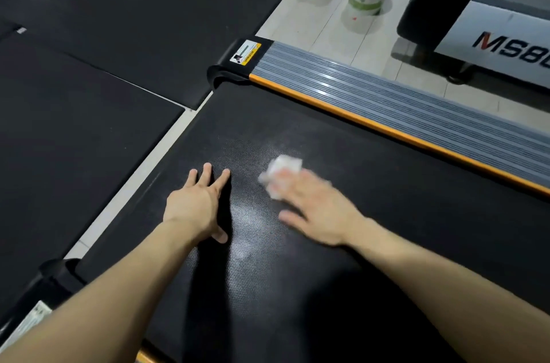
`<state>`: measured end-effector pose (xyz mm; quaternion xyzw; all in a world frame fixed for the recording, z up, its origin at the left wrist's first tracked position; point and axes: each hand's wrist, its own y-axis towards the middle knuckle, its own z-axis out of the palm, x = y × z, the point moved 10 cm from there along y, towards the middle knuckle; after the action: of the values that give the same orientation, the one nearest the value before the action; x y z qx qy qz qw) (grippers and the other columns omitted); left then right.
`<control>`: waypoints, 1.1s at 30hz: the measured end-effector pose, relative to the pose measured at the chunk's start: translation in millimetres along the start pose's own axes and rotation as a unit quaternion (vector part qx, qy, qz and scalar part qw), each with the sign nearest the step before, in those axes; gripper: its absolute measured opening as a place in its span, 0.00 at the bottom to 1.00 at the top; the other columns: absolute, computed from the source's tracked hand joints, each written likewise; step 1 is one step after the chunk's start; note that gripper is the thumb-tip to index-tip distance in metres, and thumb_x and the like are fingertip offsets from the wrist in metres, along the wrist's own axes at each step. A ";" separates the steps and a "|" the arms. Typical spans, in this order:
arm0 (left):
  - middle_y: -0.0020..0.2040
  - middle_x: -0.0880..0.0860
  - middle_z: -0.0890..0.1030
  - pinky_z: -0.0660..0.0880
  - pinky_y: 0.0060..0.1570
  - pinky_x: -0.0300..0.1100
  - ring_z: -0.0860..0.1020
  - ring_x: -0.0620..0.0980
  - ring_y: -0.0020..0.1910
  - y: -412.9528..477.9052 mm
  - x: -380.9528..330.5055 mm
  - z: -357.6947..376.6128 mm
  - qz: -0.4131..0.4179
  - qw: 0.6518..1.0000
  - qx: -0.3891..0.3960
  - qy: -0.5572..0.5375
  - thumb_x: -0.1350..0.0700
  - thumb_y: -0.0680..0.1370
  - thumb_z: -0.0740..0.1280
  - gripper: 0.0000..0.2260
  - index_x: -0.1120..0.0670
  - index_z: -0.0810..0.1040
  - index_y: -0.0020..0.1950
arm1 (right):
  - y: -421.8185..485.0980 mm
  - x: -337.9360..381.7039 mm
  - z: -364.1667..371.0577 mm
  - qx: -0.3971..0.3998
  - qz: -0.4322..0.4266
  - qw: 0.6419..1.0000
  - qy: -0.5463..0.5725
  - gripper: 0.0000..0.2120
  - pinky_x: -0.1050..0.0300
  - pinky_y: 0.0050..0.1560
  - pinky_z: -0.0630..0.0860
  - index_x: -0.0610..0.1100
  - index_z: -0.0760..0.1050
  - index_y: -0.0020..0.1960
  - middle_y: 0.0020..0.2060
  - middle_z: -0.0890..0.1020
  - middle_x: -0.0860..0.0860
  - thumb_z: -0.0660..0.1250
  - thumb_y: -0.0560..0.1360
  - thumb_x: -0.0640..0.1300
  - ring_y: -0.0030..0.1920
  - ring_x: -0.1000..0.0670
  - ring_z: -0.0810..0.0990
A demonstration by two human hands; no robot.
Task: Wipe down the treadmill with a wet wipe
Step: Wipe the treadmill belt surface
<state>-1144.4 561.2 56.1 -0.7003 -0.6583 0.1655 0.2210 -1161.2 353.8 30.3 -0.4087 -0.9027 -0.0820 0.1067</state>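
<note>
As the right hand (315,208), blurred, is pressing a crumpled wet wipe (282,173) under flat fingers onto the treadmill belt (401,243), the left hand (196,202) is bracing open-palmed beside it; overlapping strokes toward the orange-edged side rail (387,101) would likely be leaving no patch missed.

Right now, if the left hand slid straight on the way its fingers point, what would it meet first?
Left hand has only bare belt ahead; first obstacle is probably the black end cap at the far corner, though depth is unclear.
</note>
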 end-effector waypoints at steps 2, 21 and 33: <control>0.88 0.49 0.40 0.73 0.73 0.60 0.46 0.55 0.87 0.4 1.0 0.5 0.001 1.000 0.000 0.004 0.37 0.58 0.86 0.72 0.38 0.38 0.86 | -8.8 -93.4 -33.6 -0.076 0.278 0.958 -0.008 0.34 0.38 0.81 0.61 0.53 0.51 0.87 0.86 0.56 0.51 0.57 0.86 0.61 0.84 0.45 0.57; 0.85 0.54 0.59 0.68 0.77 0.53 0.61 0.54 0.83 -44.1 25.9 12.9 -0.017 0.989 -0.098 -0.111 0.36 0.71 0.79 0.50 0.45 0.57 0.86 | -32.4 134.3 29.8 0.105 -0.215 0.970 0.030 0.32 0.45 0.85 0.52 0.52 0.55 0.87 0.86 0.56 0.52 0.57 0.87 0.62 0.86 0.52 0.48; 0.82 0.60 0.66 0.61 0.80 0.62 0.59 0.58 0.85 -195.6 81.8 112.4 -0.052 0.963 -0.248 -0.091 0.44 0.85 0.62 0.27 0.58 0.72 0.80 | -17.6 207.7 56.6 0.141 -0.363 0.921 0.012 0.32 0.45 0.85 0.51 0.50 0.53 0.87 0.86 0.55 0.52 0.55 0.88 0.60 0.86 0.52 0.48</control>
<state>-1362.8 659.9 68.8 -0.6800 -0.7315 0.0484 -0.0118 -1315.2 505.3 28.6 -0.0330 -0.9901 0.0082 0.1365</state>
